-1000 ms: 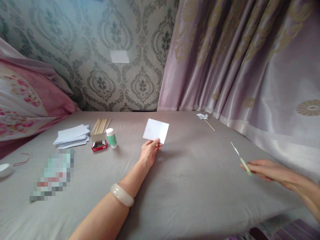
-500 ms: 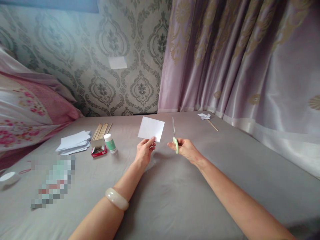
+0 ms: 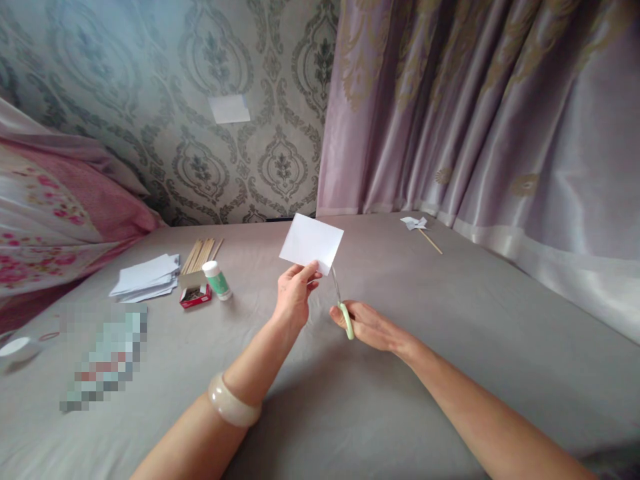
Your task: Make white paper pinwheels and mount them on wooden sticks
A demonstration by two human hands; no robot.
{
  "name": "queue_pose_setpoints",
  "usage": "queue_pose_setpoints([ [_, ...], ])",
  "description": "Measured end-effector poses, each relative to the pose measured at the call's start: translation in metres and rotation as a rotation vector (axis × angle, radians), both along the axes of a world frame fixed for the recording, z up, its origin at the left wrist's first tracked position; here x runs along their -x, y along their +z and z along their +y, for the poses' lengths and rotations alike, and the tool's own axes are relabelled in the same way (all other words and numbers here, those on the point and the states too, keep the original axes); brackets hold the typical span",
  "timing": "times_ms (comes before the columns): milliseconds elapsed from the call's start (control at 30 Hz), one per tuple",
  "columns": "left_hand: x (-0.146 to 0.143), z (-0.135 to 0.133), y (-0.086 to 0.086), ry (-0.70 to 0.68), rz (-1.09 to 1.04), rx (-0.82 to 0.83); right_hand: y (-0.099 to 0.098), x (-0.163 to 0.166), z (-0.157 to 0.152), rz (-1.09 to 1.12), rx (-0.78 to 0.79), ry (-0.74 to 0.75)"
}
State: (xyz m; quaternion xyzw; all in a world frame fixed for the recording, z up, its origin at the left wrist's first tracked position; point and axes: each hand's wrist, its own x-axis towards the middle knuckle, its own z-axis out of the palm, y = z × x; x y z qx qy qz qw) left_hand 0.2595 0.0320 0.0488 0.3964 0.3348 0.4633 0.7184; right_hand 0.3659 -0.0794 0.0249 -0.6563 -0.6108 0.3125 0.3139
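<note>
Left hand [image 3: 295, 293] holds white paper sheet [image 3: 313, 241] above grey bed [image 3: 450, 347], fingers pinching lower edge; right hand [image 3: 373, 328], fingers curled round green-handled scissors [image 3: 345, 317], blades upright, tips just under sheet's right corner.

A bed [image 3: 450, 320] under a smooth grey sheet fills the lower half of the frame. At centre left lie a loose stack of white paper [image 3: 145, 275], a bundle of wooden sticks [image 3: 201, 252], a small open red box [image 3: 195, 293] and, just beside it, an upright glue bottle [image 3: 217, 280]. A paper pinwheel [image 3: 419, 225] lies toward the upper right, and a pink floral quilt [image 3: 55, 213] rests at the left edge.
</note>
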Motion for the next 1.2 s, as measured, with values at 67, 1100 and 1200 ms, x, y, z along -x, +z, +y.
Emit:
queue_pose_setpoints([
  [67, 0.0001, -0.0018, 0.0004, 0.012, 0.016, 0.002, -0.0005, 0.0017, -0.0007, -0.013, 0.005, -0.010],
  [1100, 0.0026, -0.0108, -0.0006, -0.056, 0.053, -0.070, -0.0028, 0.0023, -0.0017, 0.130, 0.013, -0.052],
  [1200, 0.0028, -0.0109, -0.0007, -0.060, 0.047, -0.068, -0.0025, 0.0024, -0.0018, 0.140, 0.018, -0.054],
])
